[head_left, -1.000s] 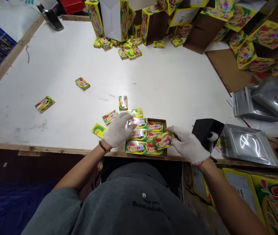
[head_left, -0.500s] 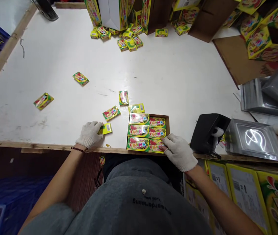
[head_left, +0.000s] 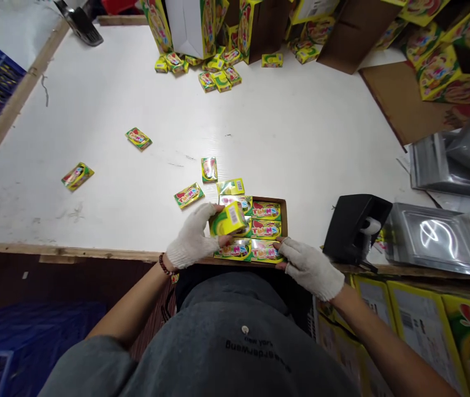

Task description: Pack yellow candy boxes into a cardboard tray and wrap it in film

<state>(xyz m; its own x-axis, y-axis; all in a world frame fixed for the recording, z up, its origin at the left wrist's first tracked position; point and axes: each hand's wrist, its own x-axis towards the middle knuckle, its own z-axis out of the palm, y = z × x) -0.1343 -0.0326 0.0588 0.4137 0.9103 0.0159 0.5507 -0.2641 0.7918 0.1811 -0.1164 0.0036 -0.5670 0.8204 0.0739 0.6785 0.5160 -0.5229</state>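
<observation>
In the head view my left hand, in a white glove with bare fingertips, pinches a small yellow-green candy box. It is held tilted above a shallow brown carton. Rows of TWINS candy boxes fill the carton, label side up; the held box hides part of its left column. My right hand, gloved the same way, grips the carton's lower right corner, fingertips at the box there. Just beyond the carton's far left edge lie one yellow box and two boxes with labels up.
Two more candy boxes lie to the left on the white table. A black tape dispenser and clear plastic trays stand at right. Large cartons and loose boxes line the back. Blue crates sit below left.
My left hand has lifted the yellow-green candy box off the table and carried it right, over the carton. My right hand has stayed at the carton's corner.
</observation>
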